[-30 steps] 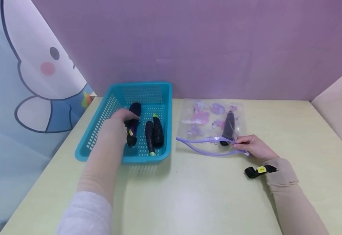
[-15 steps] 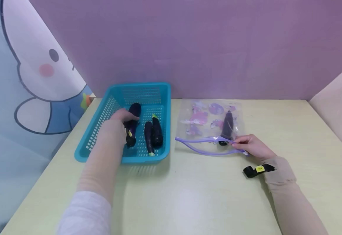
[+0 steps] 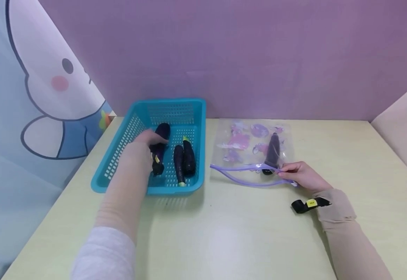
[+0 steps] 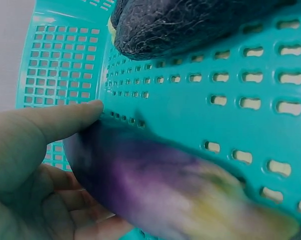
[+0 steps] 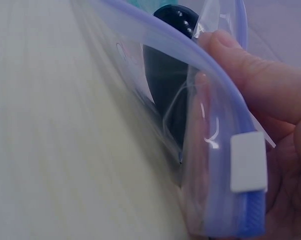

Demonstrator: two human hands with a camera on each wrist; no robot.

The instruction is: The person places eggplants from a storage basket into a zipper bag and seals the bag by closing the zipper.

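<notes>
My left hand (image 3: 149,137) reaches into the blue basket (image 3: 203,128) and grips a dark purple eggplant (image 4: 135,175), thumb on one side and fingers curled under the other. Part of that eggplant lies behind the hand and wrist in the head view. Two slimmer eggplants (image 3: 184,159) lie side by side in the basket to its right. With thumb and fingers, my right hand (image 3: 303,175) pinches the purple-edged mouth of a clear zip bag (image 3: 224,155), near the white slider (image 5: 248,162). The mouth gapes, and one eggplant (image 3: 273,149) lies inside the bag.
Basket and bag sit beside each other on a pale wooden table (image 3: 231,233), the basket on the left. A purple wall (image 3: 238,58) stands behind them. On the left hangs a blue cartoon-print curtain (image 3: 0,155); a pale wall (image 3: 406,124) closes the right side.
</notes>
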